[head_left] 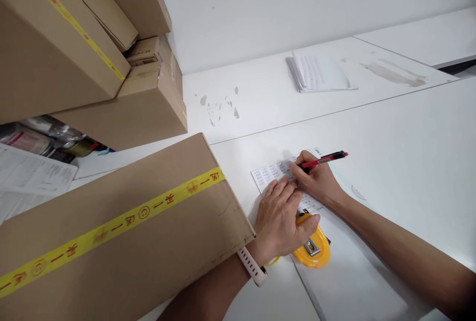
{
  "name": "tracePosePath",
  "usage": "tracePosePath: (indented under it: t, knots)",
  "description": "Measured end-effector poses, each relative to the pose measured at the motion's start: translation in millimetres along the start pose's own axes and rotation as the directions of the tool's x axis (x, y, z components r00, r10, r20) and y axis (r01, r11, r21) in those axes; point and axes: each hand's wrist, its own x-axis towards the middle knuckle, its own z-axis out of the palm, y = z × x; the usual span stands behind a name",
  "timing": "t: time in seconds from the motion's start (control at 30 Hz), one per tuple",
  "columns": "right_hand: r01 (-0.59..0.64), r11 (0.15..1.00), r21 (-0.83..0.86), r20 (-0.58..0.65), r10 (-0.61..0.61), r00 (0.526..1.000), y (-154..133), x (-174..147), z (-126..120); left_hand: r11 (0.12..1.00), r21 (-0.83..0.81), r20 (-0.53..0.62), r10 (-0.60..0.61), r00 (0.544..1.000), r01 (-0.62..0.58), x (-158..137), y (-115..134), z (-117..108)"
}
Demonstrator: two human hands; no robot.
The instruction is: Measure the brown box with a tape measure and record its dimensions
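In my right hand is a red and black pen, pinched between the fingers, its lower end over a sheet of paper covered in rows of small handwriting. My left hand lies flat with its fingers on the lower part of that sheet, partly covering it. Under and beside the left thumb sits a yellow tape measure with a metal clip. A large cardboard box sealed with yellow printed tape stands left of the left hand, next to the banded wrist.
Stacked cardboard boxes rise at the upper left against the white wall. A pile of folded white papers lies at the back of the white table. Printed sheets and wrapped items show at the far left.
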Motion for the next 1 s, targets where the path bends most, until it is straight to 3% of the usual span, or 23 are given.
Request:
tracePosePath:
  t: [0.17,0.23,0.33,0.4,0.47,0.53,0.63,0.73,0.8,0.87,0.93,1.0]
  knots:
    - [0.148,0.984,-0.098,-0.154,-0.162,0.975,3.6,2.6,-5.7,0.999,0.015,-0.03,0.029,0.999,-0.028,-0.5,-0.8,2.7]
    - [0.305,0.933,-0.191,-0.074,-0.323,0.943,5.7,4.2,-12.2,0.999,0.048,-0.057,0.017,0.998,-0.014,-5.5,6.3,0.2]
    - [0.552,0.759,-0.346,0.15,-0.536,0.831,9.6,7.8,-21.1,0.994,0.086,-0.069,-0.055,0.996,0.061,-21.3,22.9,-3.1]
    - [0.617,0.647,-0.448,0.284,-0.552,0.784,11.0,11.3,-22.9,0.993,0.072,-0.042,-0.091,0.995,0.094,-33.6,31.9,-2.2]
    - [0.625,0.587,-0.516,0.378,-0.498,0.78,8.9,14.5,-21.7,0.995,0.025,-0.025,-0.092,0.995,0.093,-43.4,36.2,1.0]
    - [0.592,0.598,-0.54,0.413,-0.425,0.806,1.9,14.9,-20.8,0.996,-0.029,-0.034,-0.08,0.996,0.079,-50.2,36.9,3.9]
    - [0.489,0.694,-0.528,0.353,-0.345,0.87,-19.5,4.5,-26.1,0.991,-0.109,-0.082,-0.089,0.993,0.08,-61.7,38.6,1.4]
    - [0.299,0.911,-0.285,0.335,-0.198,0.921,-52.8,-23.8,-39.5,0.964,-0.248,-0.143,-0.131,0.981,0.093,-84.0,46.7,-13.7]
    - [0.055,0.998,0.019,0.465,-0.057,0.883,-78.9,-50.0,-49.1,0.87,-0.487,-0.134,-0.16,0.978,0.076,-103.6,54.3,-28.0]
    - [-0.15,0.968,0.201,0.609,-0.003,0.793,-105.0,-76.9,-56.3,0.699,-0.713,-0.097,-0.17,0.981,0.051,-123.0,62.0,-41.8]
    - [-0.234,0.937,0.259,0.69,-0.01,0.723,-128.6,-100.2,-60.0,0.584,-0.811,-0.076,-0.173,0.982,0.04,-139.9,68.9,-52.9]
    - [-0.231,0.933,0.276,0.73,-0.047,0.682,-148.2,-117.8,-60.3,0.554,-0.831,-0.074,-0.188,0.979,0.043,-154.7,74.9,-62.0]
